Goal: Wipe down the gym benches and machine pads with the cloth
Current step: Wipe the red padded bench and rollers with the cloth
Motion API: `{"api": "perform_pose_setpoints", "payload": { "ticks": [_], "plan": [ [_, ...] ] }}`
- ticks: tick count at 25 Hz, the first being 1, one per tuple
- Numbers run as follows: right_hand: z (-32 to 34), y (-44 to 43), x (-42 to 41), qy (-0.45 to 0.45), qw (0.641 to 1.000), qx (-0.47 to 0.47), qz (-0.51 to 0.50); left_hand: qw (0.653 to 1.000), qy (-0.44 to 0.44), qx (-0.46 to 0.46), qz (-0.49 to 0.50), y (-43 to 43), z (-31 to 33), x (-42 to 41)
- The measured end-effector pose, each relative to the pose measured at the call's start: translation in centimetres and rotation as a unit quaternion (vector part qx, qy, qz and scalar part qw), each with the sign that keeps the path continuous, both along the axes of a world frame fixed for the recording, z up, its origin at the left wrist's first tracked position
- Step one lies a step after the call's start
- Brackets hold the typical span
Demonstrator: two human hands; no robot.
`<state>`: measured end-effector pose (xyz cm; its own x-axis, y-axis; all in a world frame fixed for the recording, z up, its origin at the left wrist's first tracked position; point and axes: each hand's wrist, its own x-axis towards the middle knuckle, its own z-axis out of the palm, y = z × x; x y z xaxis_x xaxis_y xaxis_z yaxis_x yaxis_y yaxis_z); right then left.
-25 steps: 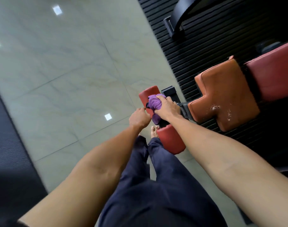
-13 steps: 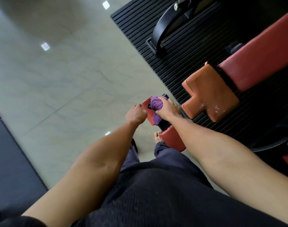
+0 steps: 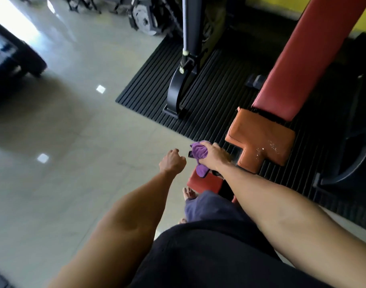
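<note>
The cloth point(image 3: 198, 153) is soft and light. It sits bunched in the right hand's point(image 3: 215, 157) grip, mid frame, near the orange pad point(image 3: 261, 140). Best held in a ball. The left hand point(image 3: 172, 161) is curled, holding nothing.

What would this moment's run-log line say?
phase: wiping | right hand: grips purple cloth by red roller pad | left hand: curled, holding nothing | orange seat pad: droplets visible

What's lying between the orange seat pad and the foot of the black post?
Only the ribbed black mat. In the head view, the stretch from the seat pad to the post foot is bare.
</note>
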<state>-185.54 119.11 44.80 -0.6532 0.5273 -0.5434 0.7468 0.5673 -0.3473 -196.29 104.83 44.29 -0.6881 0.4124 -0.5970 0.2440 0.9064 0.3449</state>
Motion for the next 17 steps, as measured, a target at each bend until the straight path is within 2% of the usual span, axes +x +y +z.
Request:
{"api": "perform_pose_setpoints", "payload": {
  "ticks": [7, 11, 17],
  "plan": [
    [3.2, 7.3, -7.1, 0.036, 0.998, 0.001, -0.043, 0.997, 0.037, 0.032, -0.065, 7.8, 3.7, -9.3],
    [5.9, 11.9, -10.3, 0.056, 0.995, 0.028, -0.071, 0.991, 0.066, 0.050, -0.104, 12.9, 6.6, -15.0],
    [9.6, 18.3, -14.7, 0.062, 0.983, 0.080, -0.151, 0.975, 0.065, 0.095, -0.191, 22.5, 10.6, -22.0]
  ]
}}
